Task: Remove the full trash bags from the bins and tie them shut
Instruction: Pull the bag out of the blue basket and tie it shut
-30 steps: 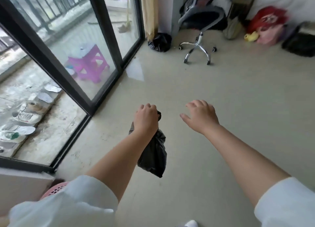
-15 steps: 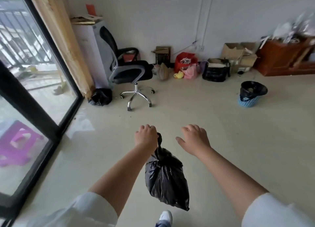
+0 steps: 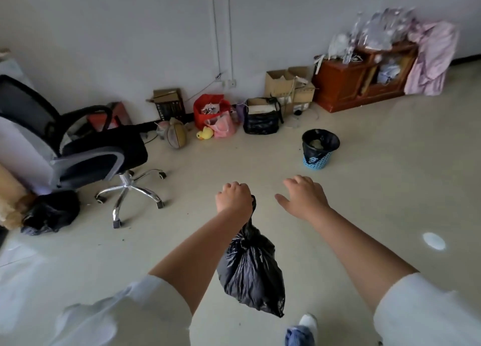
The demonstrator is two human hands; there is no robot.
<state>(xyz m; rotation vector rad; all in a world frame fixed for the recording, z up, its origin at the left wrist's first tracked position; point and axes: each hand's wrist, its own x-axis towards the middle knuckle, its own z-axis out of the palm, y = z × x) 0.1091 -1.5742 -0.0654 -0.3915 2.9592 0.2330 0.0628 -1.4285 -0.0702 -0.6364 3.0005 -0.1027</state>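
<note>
My left hand (image 3: 234, 198) is closed around the gathered neck of a black trash bag (image 3: 252, 270), which hangs full below my fist, off the floor. My right hand (image 3: 303, 198) hovers beside it with fingers spread and nothing in it. Ahead and to the right, a small blue bin (image 3: 318, 158) stands on the floor with a black liner (image 3: 321, 140) folded over its rim and some waste inside. Another tied black bag (image 3: 50, 213) lies on the floor at the far left.
A black office chair (image 3: 104, 153) on chrome casters stands left of my path. Boxes, a red bag (image 3: 209, 109), a yellow duck toy and a ball line the far wall. A brown cabinet (image 3: 364, 83) piled with clutter sits at the back right.
My view has swung right, away from the glass door, bringing the blue bin and cabinet closer and more central. The bag still hangs from my left hand; my right hand stays spread.
</note>
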